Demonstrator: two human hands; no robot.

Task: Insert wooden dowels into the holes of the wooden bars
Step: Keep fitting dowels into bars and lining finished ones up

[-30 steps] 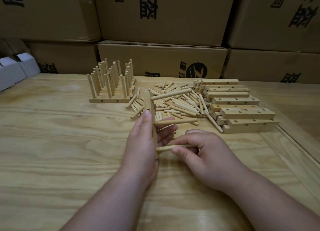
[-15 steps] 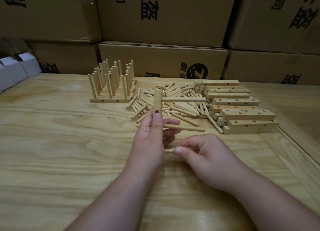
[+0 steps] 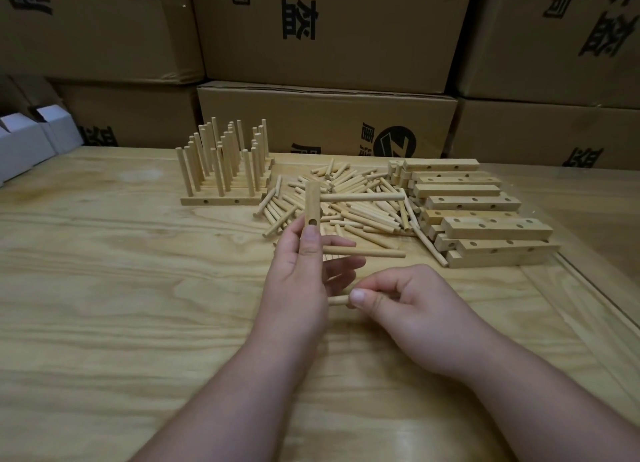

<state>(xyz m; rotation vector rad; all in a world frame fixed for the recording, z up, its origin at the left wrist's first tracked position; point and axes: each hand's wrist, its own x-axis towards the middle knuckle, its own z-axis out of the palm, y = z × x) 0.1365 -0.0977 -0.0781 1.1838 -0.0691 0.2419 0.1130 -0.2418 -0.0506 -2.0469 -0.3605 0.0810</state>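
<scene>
My left hand (image 3: 304, 281) grips a wooden bar (image 3: 312, 207) held end-up over the table. Two dowels stick out of the bar to the right: an upper dowel (image 3: 363, 197) and a lower dowel (image 3: 367, 253). A side hole shows in the bar just above my thumb. My right hand (image 3: 408, 306) pinches a third dowel (image 3: 337, 300) between thumb and fingers, its free end pointing left toward the lower part of the bar, which my left hand hides.
A loose dowel pile (image 3: 349, 202) lies behind my hands. Bare drilled bars (image 3: 474, 216) are stacked at the right. Finished bars with upright dowels (image 3: 223, 164) stand at the back left. Cardboard boxes (image 3: 325, 122) wall the far edge; white boxes (image 3: 24, 143) sit far left.
My left hand has lifted the bar and turned it more upright. My right hand has drawn the third dowel slightly right, so less of it shows.
</scene>
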